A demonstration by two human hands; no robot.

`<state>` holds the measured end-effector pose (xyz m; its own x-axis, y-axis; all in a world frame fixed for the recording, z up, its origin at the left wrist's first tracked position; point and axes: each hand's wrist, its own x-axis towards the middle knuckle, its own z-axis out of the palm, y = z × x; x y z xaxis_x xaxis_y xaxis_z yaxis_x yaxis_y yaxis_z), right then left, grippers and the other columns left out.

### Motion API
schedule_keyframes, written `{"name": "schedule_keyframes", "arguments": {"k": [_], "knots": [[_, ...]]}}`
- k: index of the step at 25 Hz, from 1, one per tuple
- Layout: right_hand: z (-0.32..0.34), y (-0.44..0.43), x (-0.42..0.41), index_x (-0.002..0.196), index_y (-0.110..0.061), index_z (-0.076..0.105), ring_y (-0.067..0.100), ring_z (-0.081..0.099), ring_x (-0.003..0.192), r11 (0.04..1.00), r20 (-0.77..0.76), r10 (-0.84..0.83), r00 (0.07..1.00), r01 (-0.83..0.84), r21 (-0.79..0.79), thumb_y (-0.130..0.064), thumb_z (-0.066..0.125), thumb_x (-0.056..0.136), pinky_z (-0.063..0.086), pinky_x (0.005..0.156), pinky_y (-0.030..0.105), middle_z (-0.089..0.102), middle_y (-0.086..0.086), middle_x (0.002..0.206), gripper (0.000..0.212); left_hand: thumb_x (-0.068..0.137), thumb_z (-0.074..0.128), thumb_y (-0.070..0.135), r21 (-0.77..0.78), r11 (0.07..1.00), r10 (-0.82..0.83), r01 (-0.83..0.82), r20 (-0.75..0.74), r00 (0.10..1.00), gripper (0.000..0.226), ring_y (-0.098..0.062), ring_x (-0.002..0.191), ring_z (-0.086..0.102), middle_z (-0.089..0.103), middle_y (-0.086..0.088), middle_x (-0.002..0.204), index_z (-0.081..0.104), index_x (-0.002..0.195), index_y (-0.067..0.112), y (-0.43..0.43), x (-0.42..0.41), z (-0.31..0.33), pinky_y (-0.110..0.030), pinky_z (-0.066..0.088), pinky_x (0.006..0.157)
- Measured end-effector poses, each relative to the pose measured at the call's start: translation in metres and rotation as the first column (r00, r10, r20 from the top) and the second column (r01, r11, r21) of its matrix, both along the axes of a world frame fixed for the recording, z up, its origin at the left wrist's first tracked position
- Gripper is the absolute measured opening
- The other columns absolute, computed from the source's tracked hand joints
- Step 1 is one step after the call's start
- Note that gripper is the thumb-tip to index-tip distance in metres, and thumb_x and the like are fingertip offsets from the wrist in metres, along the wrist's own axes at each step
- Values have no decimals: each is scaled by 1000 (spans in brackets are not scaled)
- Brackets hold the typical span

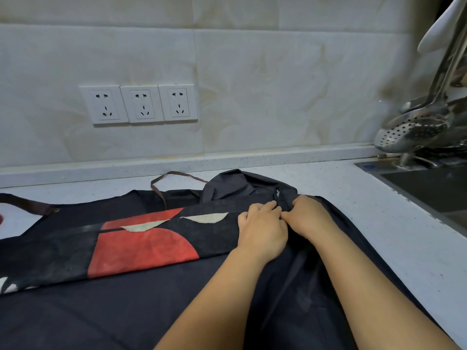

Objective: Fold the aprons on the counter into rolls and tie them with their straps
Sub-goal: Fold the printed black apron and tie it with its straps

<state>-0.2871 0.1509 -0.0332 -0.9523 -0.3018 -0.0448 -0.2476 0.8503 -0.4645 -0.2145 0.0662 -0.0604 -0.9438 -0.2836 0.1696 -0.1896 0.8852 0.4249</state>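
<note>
Now we curl our left hand (261, 231) and right hand (309, 217) tightly, side by side, pinching bunched fabric of the dark apron (126, 311) at one o'clock; it lies spread across the counter (379, 210).

A dark navy cloth apron (126, 314) covers the white speckled stone desk (379, 213), and across it lies a folded black apron (141, 246) printed with red rounded patches and cream slivers. Behind the navy apron is a thin brown strap (158, 184), above it three white wall sockets (141, 104) on pale beige-veined tiles (278, 84), and right of it a shiny perforated steel skimmer (409, 133).
</note>
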Motion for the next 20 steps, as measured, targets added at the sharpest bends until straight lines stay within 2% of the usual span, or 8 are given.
{"name": "schedule_keyframes", "arguments": {"k": [2, 3, 4, 7, 13, 16, 18, 20], "knots": [[1, 1, 1, 83, -16, 51, 22, 57, 84, 999, 2, 36, 999, -36, 32, -29, 58, 87, 41, 59, 27, 55, 1, 82, 16, 95, 35, 13, -13, 1000, 6, -6, 11, 1000, 44, -19, 135, 27, 35, 10, 152, 53, 134, 22, 0, 1, 0, -38, 20, 109], [-1, 2, 2, 85, -19, 51, 21, 57, 85, 999, 6, 54, 999, -54, -1, -27, 58, 87, 42, 63, 27, 54, 0, 83, 10, 94, 37, 11, -16, 1000, 7, -7, 17, 1000, 47, -19, 136, 26, 32, 10, 153, 51, 137, 22, -1, 1, 0, -37, 19, 109], [0, 3, 5, 96, -21, 56, 21, 58, 91, 996, -8, 82, 997, -83, -26, -25, 57, 88, 42, 70, 27, 58, 1, 93, 9, 93, 38, 9, -13, 1000, 13, -12, 16, 1000, 48, -20, 136, 25, 31, 9, 153, 50, 138, 22, -1, 1, -1, -36, 18, 110], [-7, -4, 11, 129, -19, 53, 22, 55, 111, 991, -108, 102, 989, -110, -70, -16, 53, 90, 40, 79, 26, 54, 5, 127, 39, 92, 40, 7, 35, 999, 37, -36, -31, 999, 46, -18, 132, 29, 33, 8, 149, 53, 134, 20, -3, 0, -3, -33, 20, 107], [-19, -18, 23, 98, -15, 51, 21, 55, 84, 977, -284, 176, 943, -202, -66, -24, 40, 94, 40, 65, 34, 59, 6, 103, 15, 96, 39, 4, 291, 953, 136, -84, -164, 977, 43, -20, 125, 46, 47, -3, 140, 50, 136, 10, -8, 4, -3, -30, 36, 106], [-17, -18, 29, 93, -15, 46, 22, 52, 81, 972, -199, 190, 961, -213, -99, -26, 36, 94, 34, 59, 32, 56, 3, 94, 14, 96, 40, 5, 303, 952, 93, -37, -172, 981, 46, -21, 132, 44, 50, -4, 143, 49, 141, 12, -17, 6, -2, -33, 35, 110], [-12, -13, 27, 100, -12, 58, 23, 52, 81, 953, -105, 260, 960, -272, -131, -21, 39, 95, 36, 58, 29, 53, 4, 96, 21, 96, 39, 7, 219, 975, 70, -49, -91, 993, 49, -23, 132, 40, 52, 0, 142, 46, 143, 18, -19, 6, 1, -33, 32, 109], [-6, -5, 20, 109, -10, 67, 22, 60, 90, 940, -24, 247, 969, -246, -236, -14, 43, 94, 46, 71, 28, 64, 5, 103, 28, 98, 36, 12, 126, 987, 100, -95, -32, 995, 51, -22, 128, 35, 52, 7, 140, 40, 147, 27, -18, 6, 4, -31, 28, 103]]}}
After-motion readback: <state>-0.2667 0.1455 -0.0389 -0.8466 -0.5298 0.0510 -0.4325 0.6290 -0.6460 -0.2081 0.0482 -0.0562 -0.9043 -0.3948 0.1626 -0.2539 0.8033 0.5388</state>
